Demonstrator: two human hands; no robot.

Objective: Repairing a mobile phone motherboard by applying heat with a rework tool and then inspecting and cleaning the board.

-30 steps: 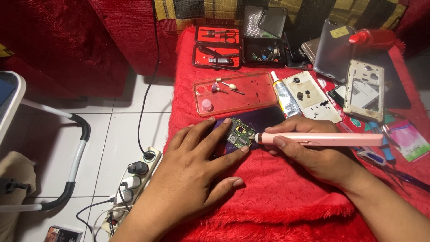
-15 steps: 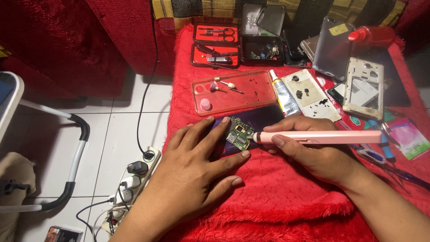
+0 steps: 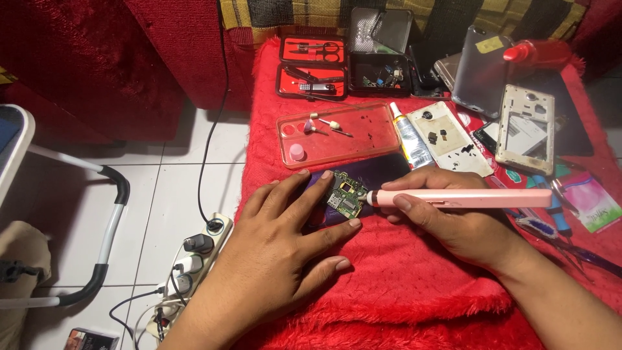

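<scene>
At nine o'clock a white chair frame (image 3: 97, 214) is standing on the tiled floor, and a power strip (image 3: 194, 259) with several plugs is lying toward seven o'clock, just beside the red fuzzy cloth (image 3: 402, 291). Moving toward the centre, the left hand (image 3: 285, 246) is lying flat and unclenched on the cloth, its fingers (image 3: 330, 230) spreading out and pressing beside a small green circuit board (image 3: 345, 193), which is sitting on a dark purple pad (image 3: 376, 172) at the middle of the scene. Above it, toward twelve o'clock, a clear pink tray (image 3: 337, 133) is holding a few small bits, and an open red tool case (image 3: 312, 65) is lying beyond. The right hand (image 3: 460, 223) is gripping a slim pink pen-shaped tool (image 3: 460, 198), its tip touching the board's right edge. Toward two o'clock a white tube (image 3: 408, 136), a stripped phone frame (image 3: 526, 129) and a red bottle (image 3: 541, 53) are lying.
</scene>
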